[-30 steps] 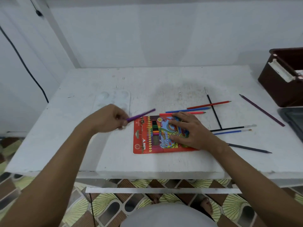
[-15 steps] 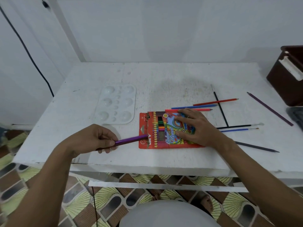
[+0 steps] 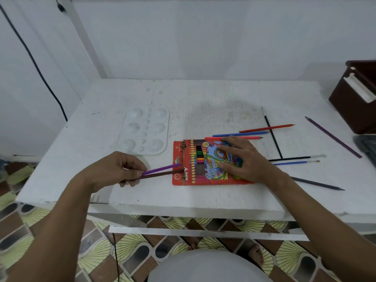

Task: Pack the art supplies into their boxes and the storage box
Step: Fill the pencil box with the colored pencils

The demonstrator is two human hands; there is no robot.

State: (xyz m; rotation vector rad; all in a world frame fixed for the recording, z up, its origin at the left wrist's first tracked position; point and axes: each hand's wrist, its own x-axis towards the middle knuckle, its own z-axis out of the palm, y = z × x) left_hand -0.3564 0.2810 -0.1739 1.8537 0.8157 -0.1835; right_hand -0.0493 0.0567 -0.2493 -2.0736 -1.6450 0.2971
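A red colour pencil box (image 3: 183, 176) lies flat near the table's front edge, its open end facing left. My right hand (image 3: 242, 157) presses flat on the box. My left hand (image 3: 118, 169) pinches a purple pencil (image 3: 162, 168) and a brown pencil (image 3: 160, 175) whose tips reach the box's open end. Loose red, blue and pink pencils (image 3: 264, 129) lie behind the box. Two thin brushes (image 3: 295, 160) and a dark pencil (image 3: 317, 183) lie to the right. A white paint palette (image 3: 144, 131) sits at the left.
A dark brown storage box (image 3: 354, 102) stands at the right edge, with a grey lid (image 3: 368, 145) in front of it. A long purple pencil (image 3: 333, 137) and a black stick (image 3: 272, 133) lie on the white table (image 3: 203, 94). A black cable runs down the left wall.
My left hand dropped from above the box to its left end and now aims the purple and brown pencils at the opening. My right hand stayed on the box.
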